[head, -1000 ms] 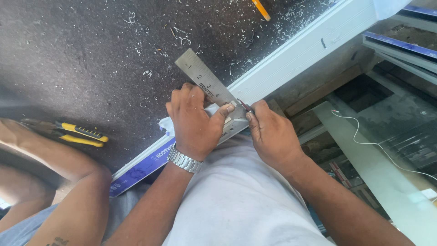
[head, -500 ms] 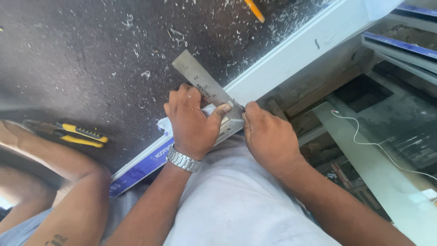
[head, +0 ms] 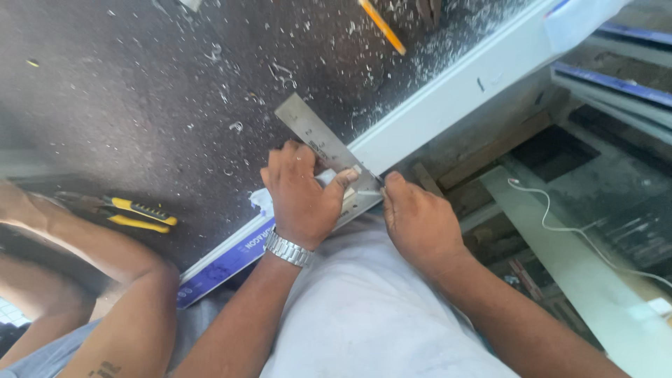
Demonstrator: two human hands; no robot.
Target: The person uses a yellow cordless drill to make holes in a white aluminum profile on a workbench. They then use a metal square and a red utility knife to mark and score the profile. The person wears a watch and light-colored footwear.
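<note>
My left hand, with a metal watch on its wrist, presses a steel try square flat on a long white profile. The profile lies slantwise along the edge of a dark workbench. The square's blade points up and left over the bench. Right beside it, my right hand is closed around a thin marking tool. Only the tool's tip shows, touching the profile at the square's edge.
Yellow-handled pliers lie on the bench at left, above another person's bare arm. An orange pencil lies at the top among white shavings. A white cable and stacked profiles are at right, below the bench.
My right hand has shifted slightly along the square's edge. My left hand still holds the square in the same spot.
</note>
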